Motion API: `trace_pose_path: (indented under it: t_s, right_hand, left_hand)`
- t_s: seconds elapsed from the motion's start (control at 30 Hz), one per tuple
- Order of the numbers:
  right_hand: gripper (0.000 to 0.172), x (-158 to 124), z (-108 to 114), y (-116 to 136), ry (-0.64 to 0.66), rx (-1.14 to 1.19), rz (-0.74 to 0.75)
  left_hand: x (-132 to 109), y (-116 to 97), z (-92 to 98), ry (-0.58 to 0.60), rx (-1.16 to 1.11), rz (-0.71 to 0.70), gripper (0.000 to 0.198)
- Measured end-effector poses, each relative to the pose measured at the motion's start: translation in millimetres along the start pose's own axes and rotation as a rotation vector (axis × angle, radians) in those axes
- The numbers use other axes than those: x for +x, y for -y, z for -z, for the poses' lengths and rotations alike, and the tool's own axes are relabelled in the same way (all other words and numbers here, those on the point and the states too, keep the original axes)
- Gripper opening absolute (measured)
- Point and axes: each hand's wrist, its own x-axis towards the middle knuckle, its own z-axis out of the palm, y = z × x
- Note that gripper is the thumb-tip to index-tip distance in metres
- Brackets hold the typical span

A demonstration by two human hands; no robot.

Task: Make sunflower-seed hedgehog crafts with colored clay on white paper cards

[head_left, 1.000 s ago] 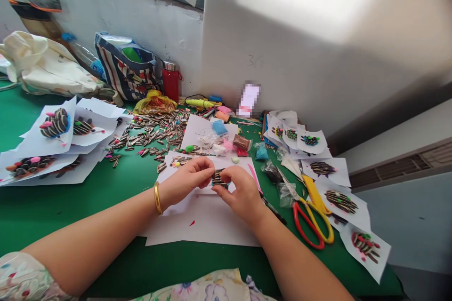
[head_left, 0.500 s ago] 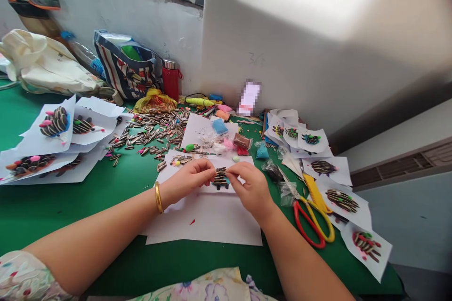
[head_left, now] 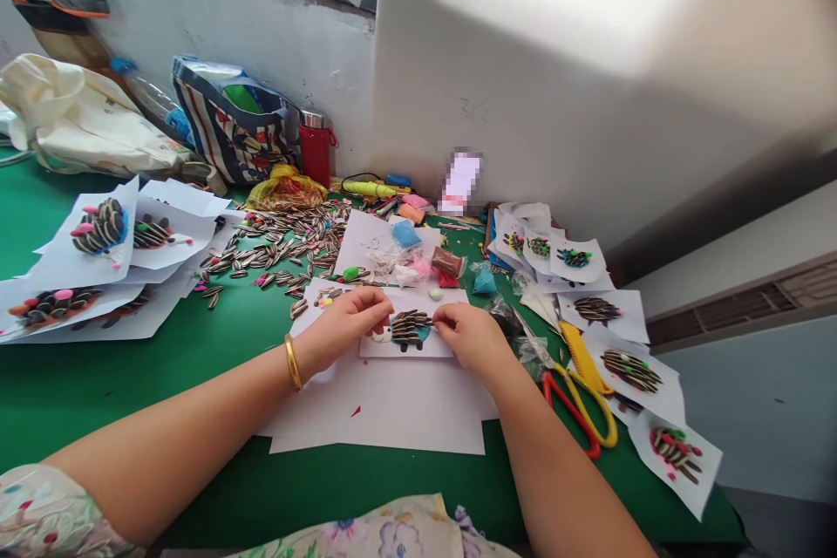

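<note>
A small picture of striped sunflower seeds [head_left: 410, 330] lies on a white paper card [head_left: 400, 350] between my hands, with a patch of blue beneath the seeds. My left hand [head_left: 346, 327] grips the card's left part, its fingertips just left of the seeds, and a gold bangle [head_left: 293, 363] circles that wrist. My right hand [head_left: 472, 340] pinches the card at the right side of the seeds. Below the card lie loose white paper sheets [head_left: 385, 410]. The fingers hide part of the card's edges.
Loose sunflower seeds [head_left: 288, 240] spread across the green table [head_left: 131, 401] behind the hands. Finished seed pictures [head_left: 98, 231] lie at the left, more [head_left: 631, 370] at the right. Red-and-yellow scissors [head_left: 575, 416] and a yellow utility knife [head_left: 579, 344] sit by my right hand.
The card with the seed picture has come down from between my fingers to lie lower on the paper. My hands have spread apart to either side of it.
</note>
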Motion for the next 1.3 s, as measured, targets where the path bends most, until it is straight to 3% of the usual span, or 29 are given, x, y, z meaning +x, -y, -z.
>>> trace_pose_path:
  t_s: [1.13, 1.3]
  right_hand:
    - [0.021, 4.0, -10.0, 1.1, -0.001, -0.108, 0.091]
    - [0.017, 0.2, -7.1, 1.5, -0.065, -0.066, 0.111]
  left_hand:
    - [0.5, -2.4, 1.9, -0.002, 0.035, -0.022, 0.029]
    - [5.7, -7.2, 15.2, -0.048, 0.143, -0.048, 0.031]
